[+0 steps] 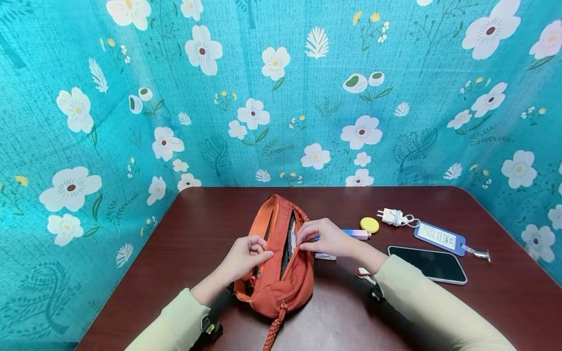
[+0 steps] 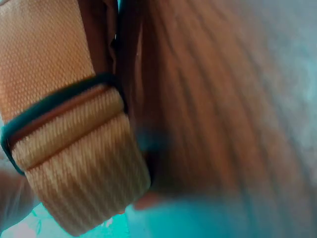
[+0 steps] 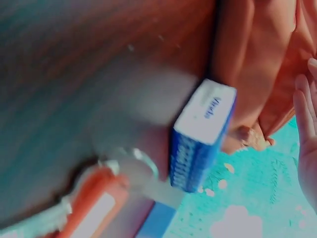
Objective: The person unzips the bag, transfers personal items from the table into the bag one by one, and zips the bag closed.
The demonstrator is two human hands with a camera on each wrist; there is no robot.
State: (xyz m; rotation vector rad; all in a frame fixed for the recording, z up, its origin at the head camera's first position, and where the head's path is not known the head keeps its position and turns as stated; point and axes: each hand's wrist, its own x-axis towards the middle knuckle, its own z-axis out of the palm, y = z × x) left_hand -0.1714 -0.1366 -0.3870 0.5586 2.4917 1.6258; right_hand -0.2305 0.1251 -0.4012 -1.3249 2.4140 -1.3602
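Observation:
A rust-orange sling bag (image 1: 274, 291) lies on the table, its long zipped pocket open and a grey lining with something whitish showing inside. My left hand (image 1: 246, 253) pinches the fabric on the left of the opening between thumb and curled fingers. On the other side my right hand (image 1: 322, 236) pinches the opening's right edge. In the left wrist view the bag's orange webbing strap (image 2: 84, 173) and its dark slider fill the near side. The right wrist view catches the fingers of my right hand (image 3: 307, 119) at the edge, beside the orange fabric.
Right of the bag are a blue box with a white end (image 3: 190, 158), a pink-and-blue slim box (image 1: 357, 234) and a red-headed key (image 1: 363, 273). Farther right lie a yellow round case (image 1: 370, 224), a white charger (image 1: 392, 216), a blue card holder (image 1: 439, 239) and a phone (image 1: 428, 263).

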